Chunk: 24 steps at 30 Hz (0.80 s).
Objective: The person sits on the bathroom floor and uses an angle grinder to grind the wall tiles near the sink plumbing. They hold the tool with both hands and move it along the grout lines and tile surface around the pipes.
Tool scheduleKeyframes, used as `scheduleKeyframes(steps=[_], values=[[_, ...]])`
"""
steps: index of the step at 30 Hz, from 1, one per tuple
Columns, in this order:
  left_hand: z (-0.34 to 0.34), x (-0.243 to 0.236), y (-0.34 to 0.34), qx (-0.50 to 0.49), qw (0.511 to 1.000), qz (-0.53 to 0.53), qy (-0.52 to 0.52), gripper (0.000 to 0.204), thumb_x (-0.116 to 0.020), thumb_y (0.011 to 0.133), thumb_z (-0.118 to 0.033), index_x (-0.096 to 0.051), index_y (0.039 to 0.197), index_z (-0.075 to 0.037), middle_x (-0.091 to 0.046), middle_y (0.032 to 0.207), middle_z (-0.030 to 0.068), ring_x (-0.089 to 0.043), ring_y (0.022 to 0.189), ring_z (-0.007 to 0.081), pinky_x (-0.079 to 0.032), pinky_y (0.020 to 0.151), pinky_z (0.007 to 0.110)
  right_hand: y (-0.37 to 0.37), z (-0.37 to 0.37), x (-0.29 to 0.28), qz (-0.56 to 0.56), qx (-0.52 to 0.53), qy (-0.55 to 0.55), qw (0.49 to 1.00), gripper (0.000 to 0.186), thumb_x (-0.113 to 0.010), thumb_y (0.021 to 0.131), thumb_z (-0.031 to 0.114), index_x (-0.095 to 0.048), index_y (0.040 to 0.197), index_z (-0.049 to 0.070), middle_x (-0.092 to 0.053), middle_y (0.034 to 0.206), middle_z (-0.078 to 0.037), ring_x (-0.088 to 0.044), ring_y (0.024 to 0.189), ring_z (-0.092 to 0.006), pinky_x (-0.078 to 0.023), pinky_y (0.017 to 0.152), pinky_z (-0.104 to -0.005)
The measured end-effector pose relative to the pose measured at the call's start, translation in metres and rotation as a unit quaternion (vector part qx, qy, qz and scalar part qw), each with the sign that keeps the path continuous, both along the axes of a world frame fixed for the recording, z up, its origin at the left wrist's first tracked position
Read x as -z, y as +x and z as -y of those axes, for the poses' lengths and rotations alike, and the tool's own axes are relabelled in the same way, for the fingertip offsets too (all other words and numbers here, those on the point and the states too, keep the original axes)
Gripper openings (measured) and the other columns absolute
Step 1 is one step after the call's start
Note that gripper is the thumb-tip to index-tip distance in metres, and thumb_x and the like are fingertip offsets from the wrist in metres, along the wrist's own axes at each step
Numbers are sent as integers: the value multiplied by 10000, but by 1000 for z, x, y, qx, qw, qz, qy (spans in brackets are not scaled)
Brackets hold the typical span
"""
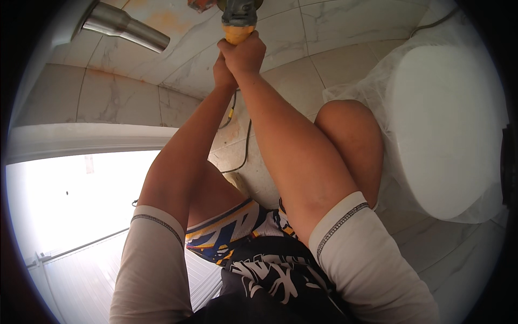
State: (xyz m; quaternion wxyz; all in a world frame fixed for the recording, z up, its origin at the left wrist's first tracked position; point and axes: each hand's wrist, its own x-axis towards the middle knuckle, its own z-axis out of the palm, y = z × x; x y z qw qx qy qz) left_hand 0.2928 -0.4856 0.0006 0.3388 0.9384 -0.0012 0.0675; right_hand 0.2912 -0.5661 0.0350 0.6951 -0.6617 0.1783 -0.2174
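Note:
I hold a yellow and grey power tool [240, 19], likely an angle grinder, at the top middle, in front of me. My right hand [245, 53] is closed on its yellow body. My left hand [225, 70] is closed just behind and below it, partly hidden by the right. A red-orange piece [200, 4], too cropped to name, shows beside the tool's head, whose far end is out of frame. A dark cord [248, 143] with a yellow section runs down from behind my hands across the tiles.
Marble-look tiles [345, 21] with orange stains surround the tool. A steel tube [129, 32] sticks out at upper left. A white oval toilet [442, 129] in clear plastic stands close on my right, beside my bent knee. A white ledge [81, 140] borders a bright area at left.

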Motion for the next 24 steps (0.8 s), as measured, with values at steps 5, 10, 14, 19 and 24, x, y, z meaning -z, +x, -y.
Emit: scheduleKeyframes(steps=[5,10,14,19,24], values=[[3,3,2,-4,999,-13,-45,636,-736,758,-380,-473,1250,-74,-651,1134,140,-608,1103,302,-476,896,379,-1,1,4,15,3,3,1000,557,-834,587,235,-532,984,-13,-669,906,-188,-673,849,-355,-556,779,-412],[1,10,4,-4,999,1,-52,627,-738,760,-369,-474,1247,-75,-666,1098,132,-626,1068,299,-489,872,378,0,1,6,10,0,-4,1000,561,-834,584,245,-535,984,-11,-669,903,-190,-674,851,-352,-556,779,-411],[3,8,1,6,999,10,-53,608,-727,773,-366,-474,1245,-77,-666,1097,128,-629,1063,294,-491,866,382,-2,2,8,34,9,5,999,561,-832,583,249,-539,985,-11,-671,897,-190,-677,841,-349,-559,771,-409],[8,2,-4,3,1000,-17,-2,511,-648,871,-310,-474,1294,-82,-621,1171,77,-605,1072,210,-470,874,345,-4,2,10,37,21,2,999,561,-832,577,240,-540,984,-13,-673,892,-188,-680,824,-349,-563,760,-408],[7,2,-4,10,1000,-15,16,517,-638,880,-320,-460,1306,-87,-616,1180,76,-601,1076,216,-468,878,340,-4,1,9,28,21,12,999,569,-836,576,240,-538,990,-12,-671,900,-187,-677,837,-350,-561,767,-414]])
